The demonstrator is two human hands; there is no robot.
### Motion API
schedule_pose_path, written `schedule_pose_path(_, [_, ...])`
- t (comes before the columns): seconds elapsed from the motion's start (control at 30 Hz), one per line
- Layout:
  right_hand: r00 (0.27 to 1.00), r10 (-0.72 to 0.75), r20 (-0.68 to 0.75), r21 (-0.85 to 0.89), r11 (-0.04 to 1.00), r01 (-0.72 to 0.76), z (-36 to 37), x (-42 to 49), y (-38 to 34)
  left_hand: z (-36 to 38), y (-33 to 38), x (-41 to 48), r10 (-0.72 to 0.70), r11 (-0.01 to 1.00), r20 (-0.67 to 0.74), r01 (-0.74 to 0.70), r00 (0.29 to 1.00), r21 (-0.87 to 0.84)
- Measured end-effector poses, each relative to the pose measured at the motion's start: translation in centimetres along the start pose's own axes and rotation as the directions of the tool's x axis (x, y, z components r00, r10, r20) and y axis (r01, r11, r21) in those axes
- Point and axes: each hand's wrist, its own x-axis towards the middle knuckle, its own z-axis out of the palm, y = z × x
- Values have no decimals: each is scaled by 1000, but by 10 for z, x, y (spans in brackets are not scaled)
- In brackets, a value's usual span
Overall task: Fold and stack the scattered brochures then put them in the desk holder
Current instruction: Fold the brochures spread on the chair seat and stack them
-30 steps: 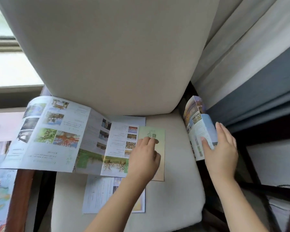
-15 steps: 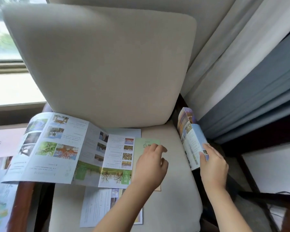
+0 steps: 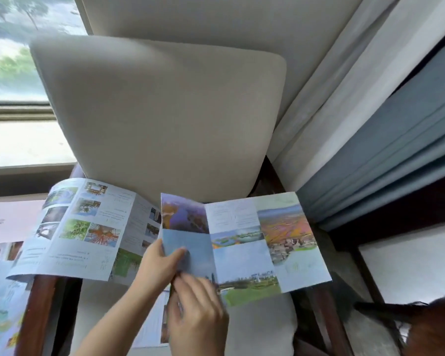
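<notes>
None of the brochures look folded or stacked yet, so I'd call this very early in the job. Both hands are on one colourful brochure (image 3: 244, 242), which is spread wide open over the chair seat (image 3: 262, 327), its panels reaching out toward 3 o'clock. The left hand (image 3: 156, 265) is pinched on the sheet's near-left corner, thumb on top. The right hand (image 3: 198, 322) is curled just below it at the same bottom edge; it seems to be gripping the paper too, but motion blur keeps me from being sure.

A second big brochure (image 3: 85, 229) lies unfolded at 9 o'clock, draped off the seat over the wooden armrest (image 3: 39, 309). Another sheet (image 3: 149, 330) peeks out from under the forearms at 6 o'clock, and more printed pages (image 3: 0, 317) sit at the far left edge.

No desk holder anywhere in view, so that step is a long way off. For obstacles: the chair back cushion (image 3: 165, 119) crowds the space at 12 o'clock, and the soft seat is probably a poor surface for sharp creases. The curtain (image 3: 385, 155) hangs close at 2 o'clock.
</notes>
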Motion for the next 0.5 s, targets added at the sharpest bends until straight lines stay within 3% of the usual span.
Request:
schedule_pose_path(0.1, [972, -22, 233, 45, 999, 12, 22, -26, -9, -33, -51, -1, -80, 994, -83, 85, 993, 64])
schedule_pose_path(0.17, [976, 20, 219, 34, 999, -29, 34, -46, 8, -47, -92, -3, -98, 985, -131, 115, 987, 129])
schedule_pose_path(0.23, [974, 195, 113, -7, 981, -195, 40, -63, 46, -52, -122, -7, -108, 977, -162, 134, 981, 165])
schedule_pose_path(0.27, [937, 338, 89, -46, 941, -335, 45, -71, 69, -52, -139, -8, -120, 976, -174, 148, 977, 160])
schedule_pose_path(0.33, [759, 624, 185, -197, 780, -593, 53, -86, 114, -50, -169, -9, -159, 972, -205, 190, 966, 142])
schedule_pose_path(0.4, [585, 765, 270, -339, 644, -686, 62, -99, 147, -48, -195, -10, -201, 963, -239, 236, 950, 129])
schedule_pose_path(0.43, [559, 781, 279, -355, 625, -695, 68, -106, 158, -46, -205, -10, -221, 960, -259, 257, 940, 114])
schedule_pose_path(0.5, [585, 768, 262, -385, 639, -666, 79, -119, 169, -43, -218, -10, -229, 958, -304, 270, 925, 99])
